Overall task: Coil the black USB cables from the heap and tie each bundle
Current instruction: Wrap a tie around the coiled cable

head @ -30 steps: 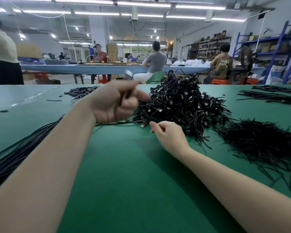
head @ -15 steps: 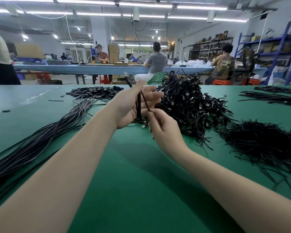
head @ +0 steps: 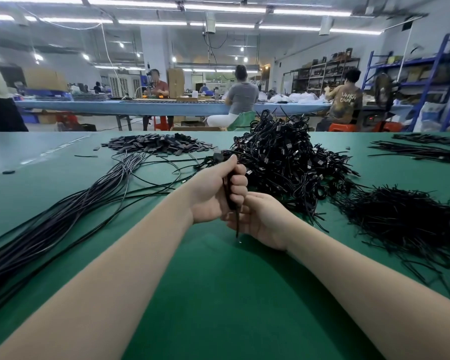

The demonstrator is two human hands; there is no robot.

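**One cable in our fist, and it could slip loose**

We hold a folded cable [head: 229, 196] upright in our left hand [head: 216, 193]. Our fingers are curled tight round it, and its plug [head: 218, 156] sticks out the top. One thin end [head: 237, 228] hangs down below. Our right hand [head: 261, 220] sits just under the left, touching it. Its fingers are hidden, so we cannot tell if it holds anything.

The long loose cables [head: 63, 219] lie on the green desk [head: 218, 294] to our left. The big heap [head: 286, 162] is just behind our hands. A pile of ties [head: 400, 219] is on the right.

We think the loops could spring open if our left hand lets go too soon. The hanging end could also catch on the heap and pull other cables along. Reaching for a tie means one hand must keep the bundle alone, so it could come undone.
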